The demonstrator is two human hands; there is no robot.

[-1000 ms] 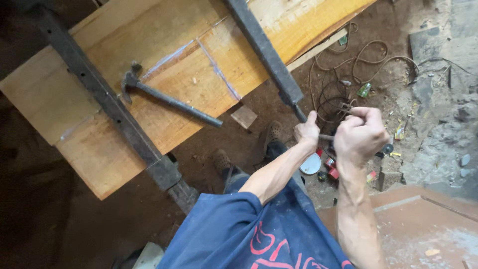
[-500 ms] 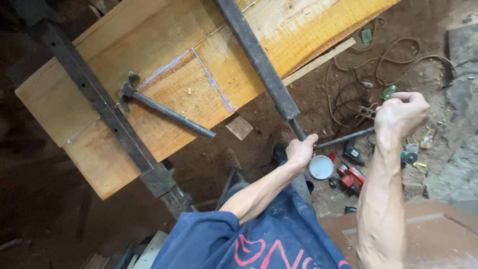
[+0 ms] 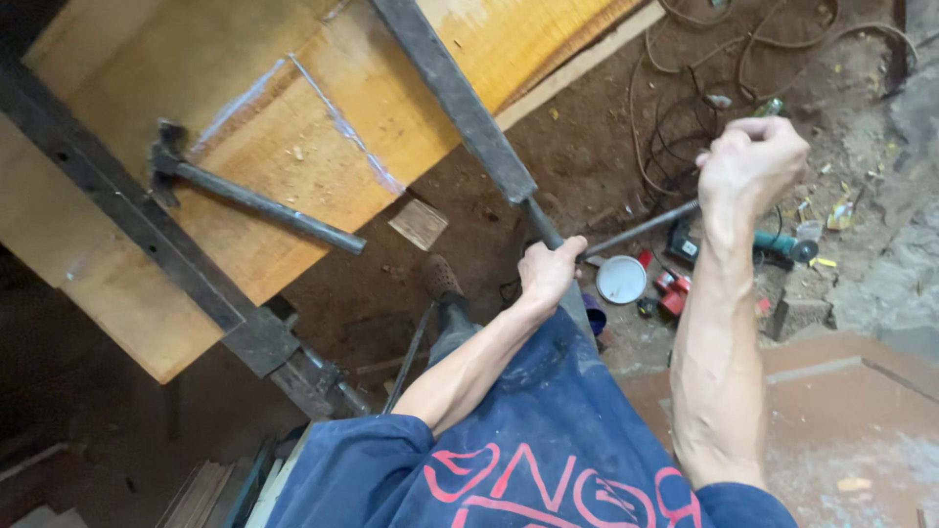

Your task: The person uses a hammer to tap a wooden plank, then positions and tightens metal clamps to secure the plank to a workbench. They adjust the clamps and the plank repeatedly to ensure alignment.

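Clamp handle (image 3: 641, 228) over littered dirt floor (image 3: 548, 186)

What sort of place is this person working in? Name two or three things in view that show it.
Probably a rough woodworking shop with a dirt floor. Wide wooden planks are held by long metal bar clamps, a hammer lies on the wood, and cables and power tools litter the ground.

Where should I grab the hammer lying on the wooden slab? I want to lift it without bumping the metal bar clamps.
Probably take the hammer by the free end of its dark handle, near the slab's edge, coming from the person's side. The head lies close to the left bar clamp, while the handle tip sits in the open between the two clamps.
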